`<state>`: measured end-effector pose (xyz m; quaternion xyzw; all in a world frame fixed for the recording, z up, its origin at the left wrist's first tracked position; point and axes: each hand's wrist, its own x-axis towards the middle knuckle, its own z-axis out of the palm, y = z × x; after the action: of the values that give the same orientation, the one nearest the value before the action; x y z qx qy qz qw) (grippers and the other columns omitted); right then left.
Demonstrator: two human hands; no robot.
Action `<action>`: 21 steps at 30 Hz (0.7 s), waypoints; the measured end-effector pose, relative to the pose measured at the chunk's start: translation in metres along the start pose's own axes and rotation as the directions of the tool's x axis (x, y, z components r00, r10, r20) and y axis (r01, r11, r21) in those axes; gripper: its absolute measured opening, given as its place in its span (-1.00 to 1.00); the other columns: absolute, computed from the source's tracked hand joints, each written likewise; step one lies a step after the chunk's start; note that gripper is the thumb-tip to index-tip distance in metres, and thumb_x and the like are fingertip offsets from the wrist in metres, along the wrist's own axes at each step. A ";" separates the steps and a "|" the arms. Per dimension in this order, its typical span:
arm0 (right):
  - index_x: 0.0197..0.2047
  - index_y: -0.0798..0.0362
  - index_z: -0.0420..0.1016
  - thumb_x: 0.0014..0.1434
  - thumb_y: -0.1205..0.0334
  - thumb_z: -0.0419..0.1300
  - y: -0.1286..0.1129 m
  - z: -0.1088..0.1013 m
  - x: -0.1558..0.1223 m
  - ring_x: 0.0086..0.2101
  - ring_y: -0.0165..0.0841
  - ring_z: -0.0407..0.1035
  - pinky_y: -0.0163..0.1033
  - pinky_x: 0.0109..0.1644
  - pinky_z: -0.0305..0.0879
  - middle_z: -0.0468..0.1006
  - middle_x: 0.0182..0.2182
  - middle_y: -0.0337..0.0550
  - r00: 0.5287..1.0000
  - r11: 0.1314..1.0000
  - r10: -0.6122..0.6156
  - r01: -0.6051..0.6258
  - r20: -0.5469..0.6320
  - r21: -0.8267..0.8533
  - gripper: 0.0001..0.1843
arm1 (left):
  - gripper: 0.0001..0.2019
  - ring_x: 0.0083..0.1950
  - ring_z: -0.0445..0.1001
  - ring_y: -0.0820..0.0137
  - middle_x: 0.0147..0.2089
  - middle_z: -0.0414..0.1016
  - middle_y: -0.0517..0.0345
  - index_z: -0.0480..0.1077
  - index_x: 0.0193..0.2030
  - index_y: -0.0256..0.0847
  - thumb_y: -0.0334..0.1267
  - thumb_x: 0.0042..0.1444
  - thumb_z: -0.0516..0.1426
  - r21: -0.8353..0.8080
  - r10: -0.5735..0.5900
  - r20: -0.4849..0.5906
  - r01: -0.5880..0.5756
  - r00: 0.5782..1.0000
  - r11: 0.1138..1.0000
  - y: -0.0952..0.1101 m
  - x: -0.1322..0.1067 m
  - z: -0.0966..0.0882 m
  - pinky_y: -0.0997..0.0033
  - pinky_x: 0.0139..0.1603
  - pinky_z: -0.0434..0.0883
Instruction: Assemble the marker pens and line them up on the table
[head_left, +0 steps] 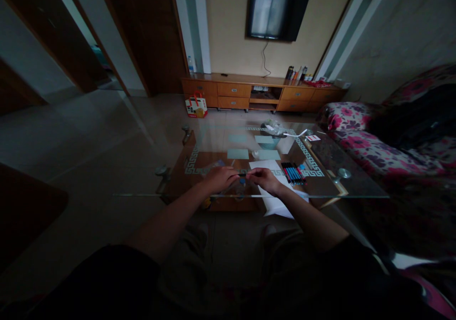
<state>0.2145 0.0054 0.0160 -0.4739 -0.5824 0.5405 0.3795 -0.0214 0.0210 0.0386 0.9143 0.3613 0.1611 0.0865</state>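
My left hand [221, 179] and my right hand [265, 179] meet over the near side of the glass table. Between their fingertips is a short, dark, slim pen [242, 174], each hand pinching one end. Fingers partly cover it, and the dim light hides its details. Just right of my right hand, a row of black, blue and red pens [293, 173] lies side by side on the glass. White paper sheets [271, 197] extend beneath my right hand and wrist. A small blue-topped item [242, 181] shows below the pen.
The glass table [213, 144] has a transparent near edge and metal fittings. Toward its far side are a clear plastic bag [273, 127] and a red-and-white card [313, 138]. A floral sofa [370, 149] stands right; a wooden TV cabinet [233, 90] and gift bag [196, 107] are beyond.
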 end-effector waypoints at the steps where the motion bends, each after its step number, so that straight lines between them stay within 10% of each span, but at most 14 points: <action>1: -0.30 0.13 0.57 -0.11 -0.10 0.41 -0.001 0.001 0.000 -0.48 -0.47 0.27 -0.33 -0.39 0.17 0.51 -0.47 -0.23 1.000 1.000 -0.006 0.006 -0.003 0.007 -0.54 | -0.67 -0.19 0.47 0.35 -0.22 0.51 0.09 0.52 -0.16 -0.13 -0.08 0.35 -0.03 -0.003 0.000 0.000 0.000 1.000 1.000 -0.001 0.000 0.001 0.40 -0.17 0.33; 21: -0.45 0.12 0.46 0.03 -0.22 0.25 -0.004 0.000 -0.002 -0.56 -0.48 0.23 -0.36 -0.51 0.04 0.41 -0.57 -0.24 0.987 0.985 0.149 -0.153 -0.054 -0.073 -0.51 | -0.71 -0.17 0.47 0.35 -0.22 0.49 0.09 0.51 -0.16 -0.14 -0.09 0.33 0.00 -0.038 0.010 -0.022 -0.011 1.000 0.999 -0.003 -0.001 0.005 0.40 -0.15 0.34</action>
<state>0.2143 0.0039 0.0204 -0.5440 -0.5560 0.5333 0.3326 -0.0220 0.0222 0.0333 0.9125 0.3545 0.1783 0.0990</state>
